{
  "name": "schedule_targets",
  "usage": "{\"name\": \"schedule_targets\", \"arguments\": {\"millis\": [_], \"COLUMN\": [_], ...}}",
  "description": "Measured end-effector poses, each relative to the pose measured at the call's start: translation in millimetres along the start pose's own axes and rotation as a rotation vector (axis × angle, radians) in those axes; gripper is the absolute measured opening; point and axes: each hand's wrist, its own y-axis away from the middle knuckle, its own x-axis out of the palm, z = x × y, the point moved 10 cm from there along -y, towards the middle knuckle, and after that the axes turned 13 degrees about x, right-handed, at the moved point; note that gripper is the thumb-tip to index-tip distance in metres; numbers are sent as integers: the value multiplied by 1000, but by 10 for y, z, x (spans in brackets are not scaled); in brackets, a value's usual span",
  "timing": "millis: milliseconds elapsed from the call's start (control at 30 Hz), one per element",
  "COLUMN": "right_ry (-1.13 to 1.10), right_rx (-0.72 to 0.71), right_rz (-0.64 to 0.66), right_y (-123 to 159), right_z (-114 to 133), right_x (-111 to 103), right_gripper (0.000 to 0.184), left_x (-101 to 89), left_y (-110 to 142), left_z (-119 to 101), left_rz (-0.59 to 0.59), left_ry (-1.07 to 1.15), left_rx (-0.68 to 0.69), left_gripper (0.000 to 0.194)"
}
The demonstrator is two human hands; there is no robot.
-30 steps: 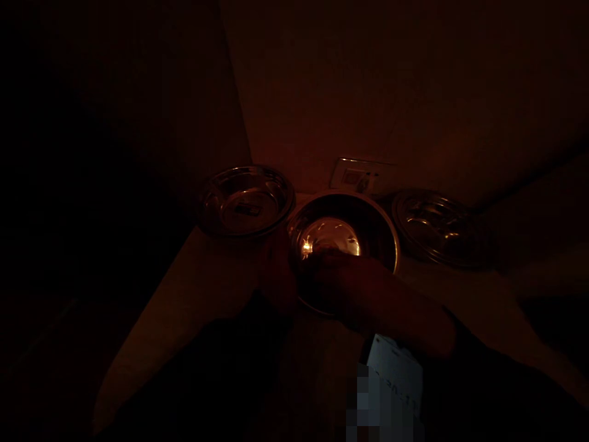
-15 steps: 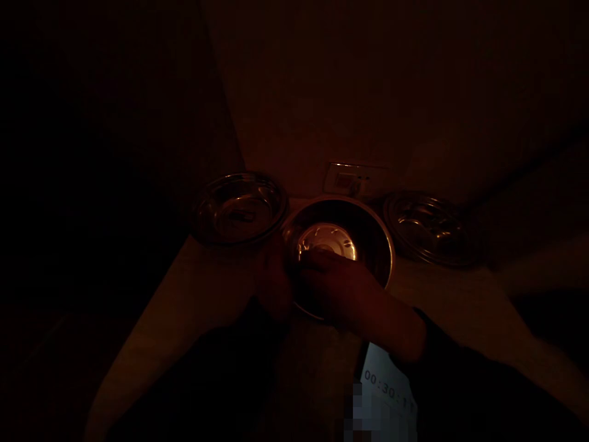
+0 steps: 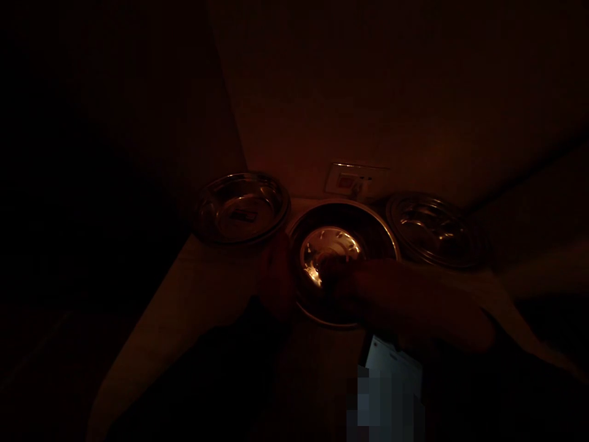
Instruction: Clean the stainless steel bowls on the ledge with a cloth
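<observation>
The scene is very dark. A round metal bowl (image 3: 391, 236) sits in the middle of the table, its shiny bottom catching the light. My left hand (image 3: 275, 273) is at the bowl's left side and appears to grip its rim; the fingers are hardly visible. Over the bowl's right front part reaches my right hand (image 3: 363, 283), its fingertips down inside near the bottom. Motion blur and shadow hide those fingers and anything they may hold.
To the left stands a shallow metal dish (image 3: 271, 230) with a dark mark on its bottom. A metal plate with raised dividers (image 3: 427, 227) lies at the right. A phone with a lit screen (image 3: 396, 362) is in front, partly pixelated. Behind, the wall carries a socket plate (image 3: 343, 181).
My right hand has shifted right within the bowl, uncovering more of the shiny bottom. My left hand has stayed at the bowl's left side. The phone's timer digits no longer show.
</observation>
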Motion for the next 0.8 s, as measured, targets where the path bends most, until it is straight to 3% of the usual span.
{"name": "schedule_targets", "arguments": {"millis": [233, 500, 700, 800], "right_ry": [-98, -272, -129, -137], "right_rx": [-54, -214, -103, -124], "right_rz": [86, -130, -36, -26], "right_y": [81, -34, 33, 32], "right_z": [9, 328, 105, 136], "right_x": [-29, -117, -15, -8], "right_gripper": [21, 13, 15, 17], "left_x": [77, -8, 50, 46], "left_y": [24, -14, -19, -19], "left_z": [20, 41, 9, 13], "left_rz": [38, -3, 35, 33], "left_ry": [156, 85, 151, 138], "left_rx": [6, 12, 83, 97], "left_gripper": [30, 34, 30, 30]}}
